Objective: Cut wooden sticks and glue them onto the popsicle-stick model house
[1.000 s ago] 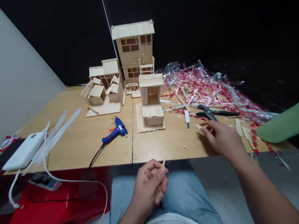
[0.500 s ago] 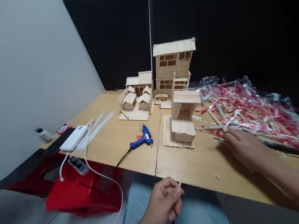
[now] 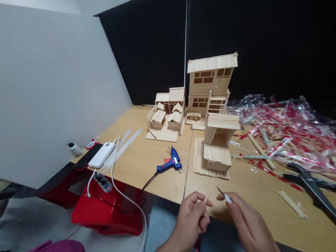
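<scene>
My left hand (image 3: 193,214) is closed in a pinch at the table's front edge, with a short wooden stick (image 3: 207,197) poking up from its fingertips. Just to its right, my right hand (image 3: 247,223) grips a small craft knife (image 3: 223,194); a thin dark blade and a white part show, while the rest is hidden in the fingers. The blade points up and left, apart from the stick. Beyond both hands stands a small stick-built model house (image 3: 217,153) on a slatted base. A blue glue gun (image 3: 171,161) lies to its left.
A taller model house (image 3: 211,81) and a model courtyard (image 3: 167,116) stand behind. Sticks and plastic wrappers (image 3: 298,130) pile up at right, beside large black-handled cutters (image 3: 315,191). A white power bank (image 3: 101,155), glue sticks (image 3: 125,145) and a red stool (image 3: 113,213) are at left.
My right hand has come back from the wrapper pile to beside my left hand, now with the craft knife. The left hand keeps its stick. The view has shifted left.
</scene>
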`<state>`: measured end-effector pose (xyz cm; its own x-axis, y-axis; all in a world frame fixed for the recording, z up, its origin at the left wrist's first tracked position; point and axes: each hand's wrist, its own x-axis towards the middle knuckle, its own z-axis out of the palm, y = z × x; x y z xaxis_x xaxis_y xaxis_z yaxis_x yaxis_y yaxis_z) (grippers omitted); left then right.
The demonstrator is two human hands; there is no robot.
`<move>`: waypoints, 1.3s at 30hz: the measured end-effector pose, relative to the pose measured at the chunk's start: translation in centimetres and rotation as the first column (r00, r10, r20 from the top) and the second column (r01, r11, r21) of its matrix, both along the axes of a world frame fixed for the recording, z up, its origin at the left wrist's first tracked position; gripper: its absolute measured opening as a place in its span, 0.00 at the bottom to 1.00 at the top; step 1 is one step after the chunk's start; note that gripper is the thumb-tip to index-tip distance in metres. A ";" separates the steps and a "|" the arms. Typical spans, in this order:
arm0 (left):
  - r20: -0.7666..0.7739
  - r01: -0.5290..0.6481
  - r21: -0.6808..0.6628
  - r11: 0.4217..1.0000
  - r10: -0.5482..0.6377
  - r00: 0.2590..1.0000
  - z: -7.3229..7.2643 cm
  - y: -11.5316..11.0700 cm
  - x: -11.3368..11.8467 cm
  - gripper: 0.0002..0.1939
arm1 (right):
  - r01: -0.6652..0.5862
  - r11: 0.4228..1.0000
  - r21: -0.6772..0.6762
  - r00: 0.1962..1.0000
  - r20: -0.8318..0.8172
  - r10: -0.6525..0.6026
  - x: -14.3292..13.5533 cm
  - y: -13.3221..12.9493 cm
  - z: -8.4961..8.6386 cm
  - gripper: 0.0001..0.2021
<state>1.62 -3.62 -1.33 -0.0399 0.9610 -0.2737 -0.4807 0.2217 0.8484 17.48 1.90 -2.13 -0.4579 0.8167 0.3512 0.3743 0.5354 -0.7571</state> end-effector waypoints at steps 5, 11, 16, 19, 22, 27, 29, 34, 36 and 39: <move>-0.138 0.032 0.002 0.999 -0.031 0.990 1.1 0.8 -1.0 0.18 | -0.011 0.999 -0.046 1.000 0.020 0.012 -1.3 0.2 1.5 0.10; -0.195 0.090 0.044 0.995 -0.080 0.977 3.1 2.0 -1.7 0.18 | -0.063 0.998 -0.028 0.988 0.137 0.066 -1.8 1.3 4.1 0.11; -0.208 0.116 0.059 0.992 -0.101 0.973 3.6 3.0 -1.6 0.18 | -0.077 0.996 -0.048 0.977 0.195 0.085 -1.7 1.8 5.0 0.12; -0.220 0.136 0.055 0.989 -0.120 0.968 3.4 3.5 -1.3 0.17 | -0.050 0.998 -0.033 0.975 0.214 0.056 -1.4 2.0 4.8 0.11; -0.225 0.159 0.044 0.986 -0.145 0.963 3.4 3.9 -1.0 0.17 | -0.032 0.999 -0.024 0.975 0.220 0.037 -0.8 2.3 4.6 0.11; -0.204 0.171 0.071 0.983 -0.153 0.967 3.8 5.3 0.5 0.17 | 0.023 0.999 0.034 0.975 0.220 -0.030 0.7 2.8 4.9 0.11; -0.191 0.191 0.074 0.979 -0.174 0.966 4.1 6.0 1.4 0.17 | 0.047 0.996 0.082 0.973 0.223 -0.064 1.6 3.2 4.8 0.11; -0.092 0.281 0.062 0.958 -0.275 0.957 4.9 7.2 3.4 0.17 | 0.391 0.905 0.169 0.861 0.278 -0.425 7.0 6.4 3.1 0.13; -0.043 0.296 0.051 0.954 -0.294 0.955 4.9 7.5 3.8 0.16 | 0.642 0.747 0.173 0.702 0.258 -0.664 9.7 7.6 2.7 0.15; 0.037 0.313 0.002 0.950 -0.313 0.949 4.6 8.2 4.3 0.14 | 0.643 0.758 0.112 0.730 0.209 -0.651 11.3 7.6 3.3 0.15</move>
